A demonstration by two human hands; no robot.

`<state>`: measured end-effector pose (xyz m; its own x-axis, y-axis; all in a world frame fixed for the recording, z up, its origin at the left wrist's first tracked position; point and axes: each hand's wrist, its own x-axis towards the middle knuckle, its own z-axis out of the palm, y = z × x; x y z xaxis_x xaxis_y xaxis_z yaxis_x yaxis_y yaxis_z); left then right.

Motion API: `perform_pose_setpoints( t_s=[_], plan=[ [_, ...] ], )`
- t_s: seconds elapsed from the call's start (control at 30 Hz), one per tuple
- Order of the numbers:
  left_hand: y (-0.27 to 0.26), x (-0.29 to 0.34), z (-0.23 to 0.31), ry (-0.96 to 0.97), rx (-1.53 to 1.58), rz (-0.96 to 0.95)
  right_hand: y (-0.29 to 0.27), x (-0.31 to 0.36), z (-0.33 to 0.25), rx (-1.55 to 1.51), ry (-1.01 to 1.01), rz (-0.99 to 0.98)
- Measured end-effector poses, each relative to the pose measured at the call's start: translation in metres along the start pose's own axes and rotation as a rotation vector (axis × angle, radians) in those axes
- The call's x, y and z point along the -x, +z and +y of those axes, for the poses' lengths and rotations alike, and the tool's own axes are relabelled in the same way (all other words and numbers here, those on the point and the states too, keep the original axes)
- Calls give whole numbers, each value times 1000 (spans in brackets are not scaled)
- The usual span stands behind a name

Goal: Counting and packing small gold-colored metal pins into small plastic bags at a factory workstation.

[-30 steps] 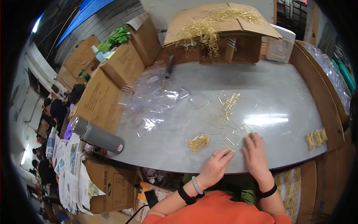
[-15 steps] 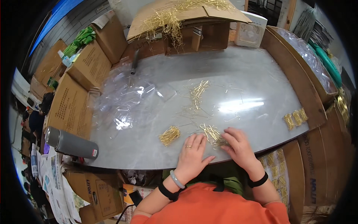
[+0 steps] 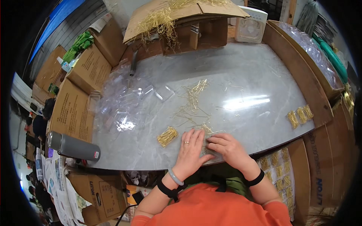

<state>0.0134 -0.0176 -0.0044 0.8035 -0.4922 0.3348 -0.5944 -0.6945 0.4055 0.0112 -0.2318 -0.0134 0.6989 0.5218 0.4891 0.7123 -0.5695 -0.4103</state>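
A small pile of gold wire hooks (image 3: 206, 140) lies on the grey table between my two hands, partly covered by them. My left hand (image 3: 189, 148) rests along its left side, open, fingers stretched forward and thumb apart. From the right, my right hand (image 3: 229, 151) reaches in, open, with slightly bent fingers touching the hooks. Just left of my left hand sits a neat gold bundle of hooks (image 3: 167, 136). Farther out, more loose hooks (image 3: 194, 94) are scattered in a heap.
Clear plastic boxes (image 3: 126, 100) are piled on the left, near a grey bottle (image 3: 73, 146). Three gold bundles (image 3: 300, 116) lie at the right edge. A cardboard box (image 3: 211, 32) topped with gold hooks and a white fan (image 3: 250, 27) stand at the back.
My right hand has moved left, pushing the hooks closer to my left hand. My left hand has shifted slightly forward alongside the pile. The view has tilted a little.
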Motion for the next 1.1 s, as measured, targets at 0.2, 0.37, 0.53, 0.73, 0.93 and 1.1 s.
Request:
perform_pose_setpoints(
  t_s=[0.2, 0.37, 0.53, 0.73, 0.93, 1.1],
  plan=[
    [2, 8, -10, 44, 222, -28, -26, 11, -25, 180, 319, 74],
    [-1, 9, -6, -47, 418, -5, -24, 6, -20, 149, 299, -36],
    [0, 10, -8, -35, 230, 20, -23, -10, -17, 105, 230, -95],
    [-3, 9, -9, -33, 159, -93, -11, 2, -6, 70, 93, -96],
    [-7, 6, 4, 41, 74, -146, 0, 26, -47, 119, 465, 125],
    [1, 5, 1, 95, 146, -140, 15, 14, -52, -182, 354, 94]
  ],
)
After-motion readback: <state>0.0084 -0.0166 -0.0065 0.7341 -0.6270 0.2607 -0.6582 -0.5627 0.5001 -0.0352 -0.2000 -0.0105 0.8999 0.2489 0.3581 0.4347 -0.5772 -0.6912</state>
